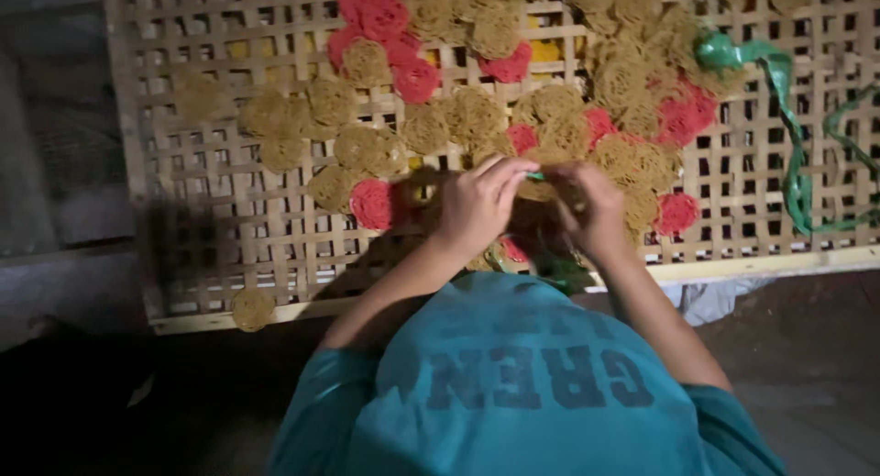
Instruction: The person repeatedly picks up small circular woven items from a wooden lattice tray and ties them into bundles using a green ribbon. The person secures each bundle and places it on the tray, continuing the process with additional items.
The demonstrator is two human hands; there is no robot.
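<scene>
My left hand (478, 205) and my right hand (594, 204) meet over the near middle of a woven bamboo tray (192, 256). Both pinch a thin green strip (534, 176) between their fingertips. Under the fingers sits a small stack of round tan noodle discs (539, 192), mostly hidden by my hands. Many more tan discs (368, 150) and red discs (371, 204) lie spread across the tray around my hands. My teal shirt (513, 384) fills the bottom of the view.
A long green plastic ribbon (794, 155) trails over the tray's right side. One tan disc (252, 308) lies at the tray's near left edge. Dark floor (82, 366) lies left of and below the tray. A pale cloth (710, 297) shows under the tray's near edge.
</scene>
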